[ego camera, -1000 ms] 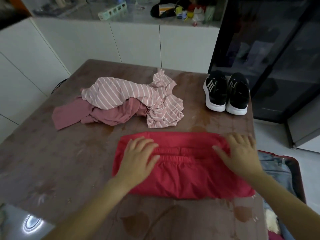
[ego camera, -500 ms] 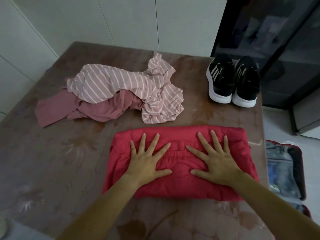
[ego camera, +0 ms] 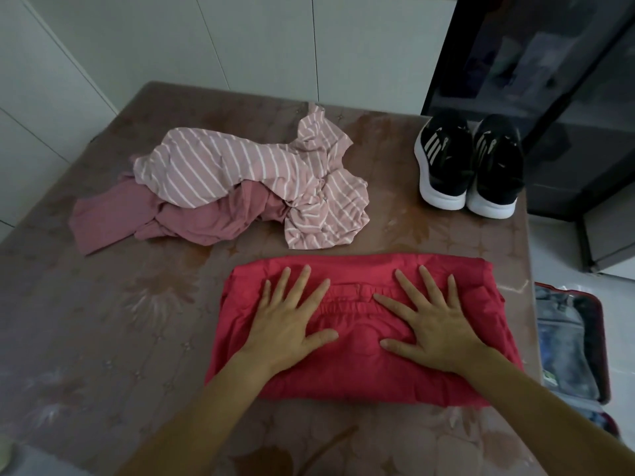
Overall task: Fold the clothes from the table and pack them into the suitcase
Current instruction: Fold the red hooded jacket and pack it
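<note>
Head view: red folded cotton garment with elastic waistband [ego camera: 360, 372] lies flat near front edge of brown patterned table [ego camera: 103, 321], toward right side. Left hand [ego camera: 285, 324] and right hand [ego camera: 436, 334] rest on it, palms down, fingers straight and spread, gripping nothing; likely pressing fold flat so it keeps shape for packing. Behind, mid-table: crumpled pink white-striped garment [ego camera: 240, 166] heaped over crumpled mauve garment [ego camera: 206, 221], both unfolded. Black white-soled sneakers [ego camera: 443, 159] at far right corner. Open red-rimmed suitcase [ego camera: 604, 355] on floor beside right edge, handy for transfer.
</note>
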